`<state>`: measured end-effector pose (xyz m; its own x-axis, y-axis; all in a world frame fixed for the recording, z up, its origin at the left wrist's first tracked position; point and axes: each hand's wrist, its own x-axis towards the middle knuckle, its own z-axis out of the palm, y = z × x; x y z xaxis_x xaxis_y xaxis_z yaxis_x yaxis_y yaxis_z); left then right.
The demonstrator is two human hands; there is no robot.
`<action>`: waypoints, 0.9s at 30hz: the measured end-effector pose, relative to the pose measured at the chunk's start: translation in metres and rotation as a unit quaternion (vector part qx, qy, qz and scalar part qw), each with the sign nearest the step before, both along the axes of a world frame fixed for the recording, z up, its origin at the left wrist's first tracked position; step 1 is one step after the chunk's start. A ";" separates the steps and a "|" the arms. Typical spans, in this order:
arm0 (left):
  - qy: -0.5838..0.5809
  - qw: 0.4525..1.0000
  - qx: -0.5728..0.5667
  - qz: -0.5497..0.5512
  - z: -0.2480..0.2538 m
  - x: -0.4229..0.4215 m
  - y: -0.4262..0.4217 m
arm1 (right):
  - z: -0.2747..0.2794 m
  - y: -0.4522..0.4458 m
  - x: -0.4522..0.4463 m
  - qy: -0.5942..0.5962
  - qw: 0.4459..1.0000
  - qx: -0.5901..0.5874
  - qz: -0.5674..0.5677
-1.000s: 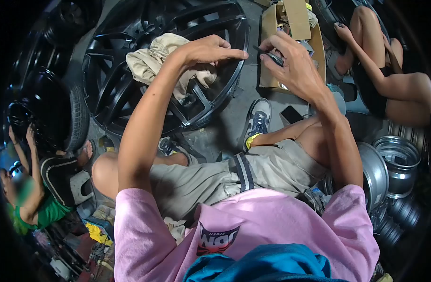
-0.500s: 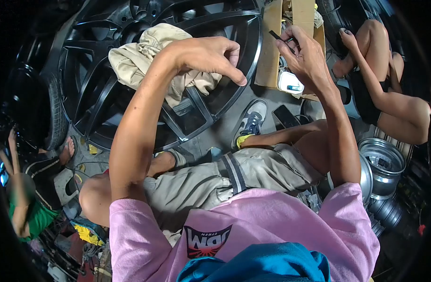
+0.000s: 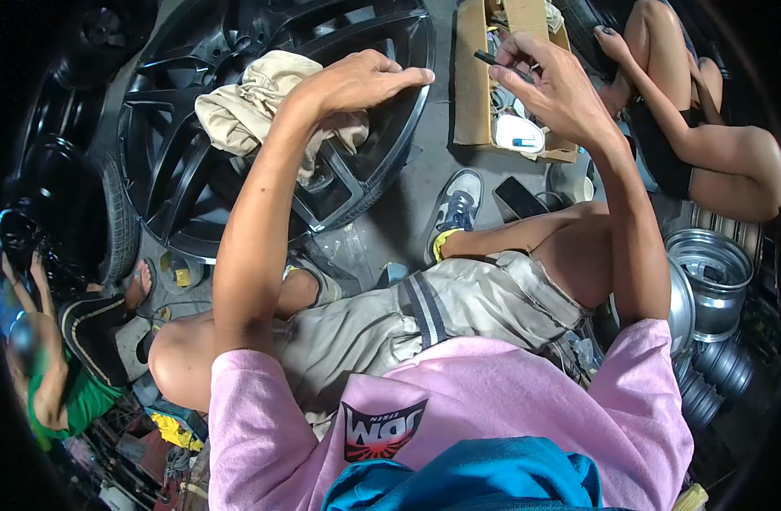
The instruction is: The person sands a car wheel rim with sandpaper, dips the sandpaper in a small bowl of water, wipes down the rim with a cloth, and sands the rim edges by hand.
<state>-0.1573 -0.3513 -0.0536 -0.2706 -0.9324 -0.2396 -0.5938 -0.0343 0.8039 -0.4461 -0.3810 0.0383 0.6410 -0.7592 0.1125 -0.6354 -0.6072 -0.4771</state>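
My left hand is over the black spoked wheel rim, thumb stretched toward the rim's outer edge. It holds nothing that I can see, and whether the thumb touches the edge I cannot tell. A crumpled beige cloth lies on the spokes, partly under my left wrist. My right hand pinches a slim black stick-like tool above the cardboard box; the fingers cover part of it. Inside that box, a white container with a small blue item sits near my right hand.
A dark phone lies on the floor beside my shoe. Silver wheel rims stand at the right. One person sits at the upper right; another, in green, is at the left near a tyre.
The wheel rim's right edge and the cardboard box appear shifted left in view. My left hand has drawn back left and its fingers have changed shape. My right hand still pinches the black tool.
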 end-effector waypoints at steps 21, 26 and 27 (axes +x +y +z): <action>0.065 0.996 -0.007 -0.061 0.036 0.026 0.010 | 0.016 0.070 -0.002 -0.001 1.000 -0.007 0.017; -0.003 0.975 -0.208 0.078 0.044 0.054 -0.037 | 0.018 0.088 0.006 -0.021 0.999 0.016 0.029; -0.028 0.970 -0.213 0.110 0.050 0.058 -0.043 | 0.017 0.088 0.006 -0.024 0.998 0.047 0.017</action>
<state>-0.0989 -0.3942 -0.0034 -0.0512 -0.9837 0.1726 -0.6527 0.1638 0.7397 -0.4396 -0.2927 0.0556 0.6629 -0.7451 0.0735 -0.5895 -0.5798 -0.5624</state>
